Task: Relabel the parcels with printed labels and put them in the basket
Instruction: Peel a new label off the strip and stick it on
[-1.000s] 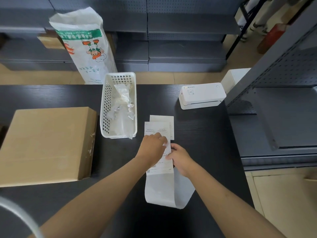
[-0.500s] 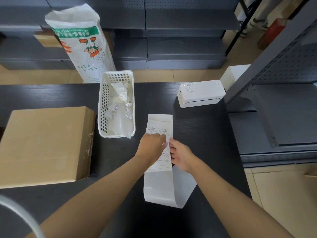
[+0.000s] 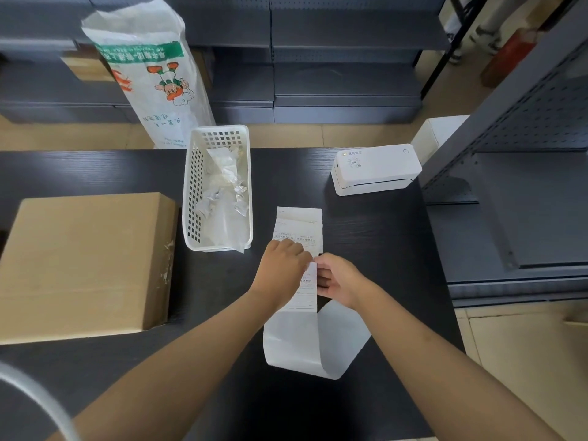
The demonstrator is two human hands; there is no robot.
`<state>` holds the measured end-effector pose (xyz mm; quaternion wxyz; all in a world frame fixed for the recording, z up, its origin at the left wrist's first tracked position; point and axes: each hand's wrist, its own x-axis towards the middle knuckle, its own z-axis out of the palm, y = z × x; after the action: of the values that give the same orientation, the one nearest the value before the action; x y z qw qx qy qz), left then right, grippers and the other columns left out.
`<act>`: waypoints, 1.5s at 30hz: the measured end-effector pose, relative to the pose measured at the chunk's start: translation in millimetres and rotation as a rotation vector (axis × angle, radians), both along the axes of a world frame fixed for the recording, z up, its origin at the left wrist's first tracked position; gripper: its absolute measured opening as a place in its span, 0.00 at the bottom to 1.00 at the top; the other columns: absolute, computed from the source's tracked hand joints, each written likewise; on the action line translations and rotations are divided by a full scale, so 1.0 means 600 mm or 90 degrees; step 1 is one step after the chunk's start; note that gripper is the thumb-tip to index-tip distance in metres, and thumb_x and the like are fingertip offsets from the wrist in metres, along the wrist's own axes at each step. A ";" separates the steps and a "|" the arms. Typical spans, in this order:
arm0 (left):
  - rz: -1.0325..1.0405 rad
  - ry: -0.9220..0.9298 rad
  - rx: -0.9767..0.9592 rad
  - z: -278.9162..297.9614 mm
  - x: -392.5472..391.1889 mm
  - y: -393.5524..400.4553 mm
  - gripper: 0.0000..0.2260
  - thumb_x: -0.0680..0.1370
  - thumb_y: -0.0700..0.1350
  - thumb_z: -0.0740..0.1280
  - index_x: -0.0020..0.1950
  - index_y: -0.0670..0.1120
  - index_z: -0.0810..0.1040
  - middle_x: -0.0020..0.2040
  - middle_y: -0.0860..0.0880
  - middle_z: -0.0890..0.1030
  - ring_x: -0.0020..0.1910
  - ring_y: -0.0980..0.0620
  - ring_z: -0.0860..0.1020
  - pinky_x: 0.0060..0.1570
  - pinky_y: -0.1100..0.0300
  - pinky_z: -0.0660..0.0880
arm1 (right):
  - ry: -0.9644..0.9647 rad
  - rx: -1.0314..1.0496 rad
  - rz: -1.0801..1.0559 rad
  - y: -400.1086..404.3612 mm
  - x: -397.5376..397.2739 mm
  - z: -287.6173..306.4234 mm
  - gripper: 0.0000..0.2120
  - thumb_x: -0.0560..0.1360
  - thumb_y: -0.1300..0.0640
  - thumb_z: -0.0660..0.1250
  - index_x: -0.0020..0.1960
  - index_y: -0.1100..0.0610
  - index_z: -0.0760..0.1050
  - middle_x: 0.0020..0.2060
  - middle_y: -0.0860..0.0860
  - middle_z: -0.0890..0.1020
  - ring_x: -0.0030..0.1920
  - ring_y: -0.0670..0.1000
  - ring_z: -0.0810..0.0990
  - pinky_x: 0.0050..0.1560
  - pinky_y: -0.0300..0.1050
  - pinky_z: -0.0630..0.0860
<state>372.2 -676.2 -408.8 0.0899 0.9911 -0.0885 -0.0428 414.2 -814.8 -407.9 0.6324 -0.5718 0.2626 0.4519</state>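
The strip of printed labels (image 3: 299, 249) lay flat on the dark surface (image 3: 366, 249) in front of the person, its printed end pointing away toward the label printer (image 3: 375, 168) and its blank tail curling into a loop (image 3: 315, 345) nearer the body. Both hands met over the middle of the strip. The left hand (image 3: 281, 268) rested on it with fingers curled down, apparently pinning the paper so it would not slide. The right hand (image 3: 337, 278) pinched the strip's right edge, its fingers (image 3: 321, 275) closed on the paper; that looked like the start of peeling or tearing off one label, which would need the sheet held steady.

The white basket (image 3: 195, 192) stood just left of the strip, within easy reach, and already held crumpled clear plastic bags (image 3: 226, 192), probably parcels or wrappings; which, I could not tell. A large cardboard box (image 3: 86, 262) sat well apart at the left of the surface. Behind the surface a printed white sack (image 3: 149, 81) stood upright against grey shelving (image 3: 334, 74).
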 end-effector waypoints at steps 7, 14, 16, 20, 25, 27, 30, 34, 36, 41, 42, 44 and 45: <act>-0.020 0.027 -0.015 0.007 -0.007 0.003 0.14 0.79 0.42 0.64 0.64 0.51 0.75 0.59 0.50 0.77 0.55 0.50 0.74 0.60 0.58 0.65 | 0.004 -0.046 -0.019 0.009 -0.002 0.002 0.08 0.77 0.61 0.61 0.51 0.56 0.78 0.48 0.56 0.84 0.50 0.54 0.81 0.47 0.47 0.78; -0.028 0.039 -0.046 0.009 -0.010 0.007 0.16 0.80 0.42 0.64 0.66 0.54 0.75 0.59 0.52 0.77 0.56 0.51 0.75 0.61 0.58 0.66 | 0.009 -0.082 -0.018 0.013 -0.004 0.002 0.06 0.77 0.62 0.62 0.49 0.55 0.78 0.47 0.55 0.83 0.49 0.53 0.81 0.44 0.46 0.78; -0.033 0.037 -0.049 0.009 -0.011 0.006 0.15 0.80 0.42 0.64 0.65 0.54 0.75 0.58 0.53 0.77 0.55 0.51 0.75 0.59 0.59 0.65 | 0.013 -0.088 -0.023 0.014 -0.005 0.000 0.06 0.77 0.62 0.62 0.49 0.56 0.78 0.48 0.56 0.82 0.51 0.54 0.81 0.47 0.47 0.78; -0.024 0.045 -0.064 0.006 -0.013 0.003 0.14 0.78 0.41 0.66 0.63 0.52 0.76 0.60 0.51 0.77 0.56 0.51 0.75 0.62 0.58 0.66 | 0.013 -0.087 -0.030 0.013 -0.007 0.001 0.05 0.77 0.62 0.63 0.50 0.56 0.78 0.48 0.56 0.82 0.49 0.54 0.81 0.42 0.47 0.79; 0.014 0.044 -0.105 0.008 -0.014 0.002 0.14 0.82 0.47 0.60 0.67 0.52 0.72 0.61 0.52 0.77 0.56 0.52 0.77 0.61 0.58 0.68 | 0.035 -0.062 0.008 0.006 -0.005 -0.002 0.07 0.77 0.60 0.64 0.54 0.56 0.78 0.49 0.56 0.84 0.52 0.56 0.82 0.46 0.51 0.80; 0.013 0.046 -0.098 0.008 -0.016 0.001 0.12 0.82 0.47 0.61 0.64 0.52 0.76 0.60 0.52 0.78 0.55 0.52 0.77 0.59 0.59 0.70 | 0.044 -0.064 0.021 0.005 -0.007 -0.004 0.07 0.77 0.59 0.65 0.53 0.56 0.79 0.48 0.55 0.85 0.51 0.55 0.82 0.46 0.50 0.79; 0.007 0.049 -0.073 0.007 -0.020 0.001 0.10 0.80 0.47 0.64 0.61 0.50 0.78 0.57 0.51 0.79 0.51 0.51 0.78 0.57 0.60 0.73 | 0.052 -0.063 0.015 0.003 -0.009 -0.007 0.06 0.77 0.59 0.65 0.52 0.57 0.80 0.46 0.55 0.85 0.50 0.55 0.83 0.43 0.48 0.79; 0.010 0.056 -0.051 0.007 -0.021 0.002 0.08 0.80 0.46 0.64 0.57 0.48 0.79 0.53 0.50 0.80 0.47 0.51 0.78 0.53 0.60 0.73 | 0.050 -0.067 0.018 0.002 -0.009 -0.006 0.06 0.77 0.60 0.66 0.51 0.58 0.80 0.44 0.55 0.86 0.48 0.54 0.84 0.40 0.46 0.79; 0.015 0.055 -0.050 0.007 -0.020 0.001 0.07 0.80 0.46 0.64 0.55 0.49 0.79 0.51 0.51 0.80 0.47 0.52 0.77 0.52 0.60 0.71 | 0.046 -0.070 0.023 0.002 -0.009 -0.004 0.05 0.77 0.60 0.66 0.50 0.58 0.80 0.42 0.55 0.86 0.46 0.53 0.84 0.38 0.45 0.79; 0.004 0.049 -0.033 0.008 -0.017 -0.001 0.06 0.80 0.45 0.64 0.55 0.49 0.78 0.51 0.51 0.79 0.48 0.53 0.76 0.56 0.60 0.68 | 0.034 -0.066 0.019 0.002 -0.010 -0.001 0.05 0.77 0.60 0.65 0.50 0.58 0.79 0.40 0.54 0.86 0.45 0.53 0.84 0.38 0.45 0.79; -0.003 0.048 -0.024 0.008 -0.018 -0.001 0.06 0.80 0.44 0.64 0.56 0.49 0.77 0.51 0.51 0.79 0.48 0.52 0.75 0.56 0.59 0.68 | 0.035 -0.062 0.014 0.002 -0.010 -0.001 0.05 0.77 0.60 0.65 0.50 0.58 0.79 0.40 0.54 0.85 0.45 0.53 0.84 0.39 0.46 0.80; -0.020 0.047 -0.003 0.007 -0.020 -0.002 0.06 0.79 0.43 0.63 0.56 0.49 0.76 0.50 0.50 0.78 0.48 0.52 0.75 0.56 0.59 0.67 | 0.037 -0.056 0.010 0.001 -0.010 0.000 0.05 0.77 0.60 0.65 0.50 0.59 0.79 0.41 0.55 0.85 0.47 0.54 0.83 0.41 0.47 0.80; -0.026 0.048 0.006 0.007 -0.020 -0.002 0.06 0.80 0.43 0.63 0.56 0.49 0.75 0.50 0.50 0.78 0.48 0.51 0.75 0.56 0.59 0.66 | 0.038 -0.055 0.010 0.001 -0.009 0.001 0.05 0.77 0.61 0.65 0.51 0.59 0.79 0.41 0.55 0.85 0.47 0.54 0.83 0.42 0.47 0.80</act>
<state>360.1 -677.6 -404.6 0.0876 0.9872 -0.1052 -0.0821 408.5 -814.1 -407.4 0.5954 -0.5866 0.2961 0.4623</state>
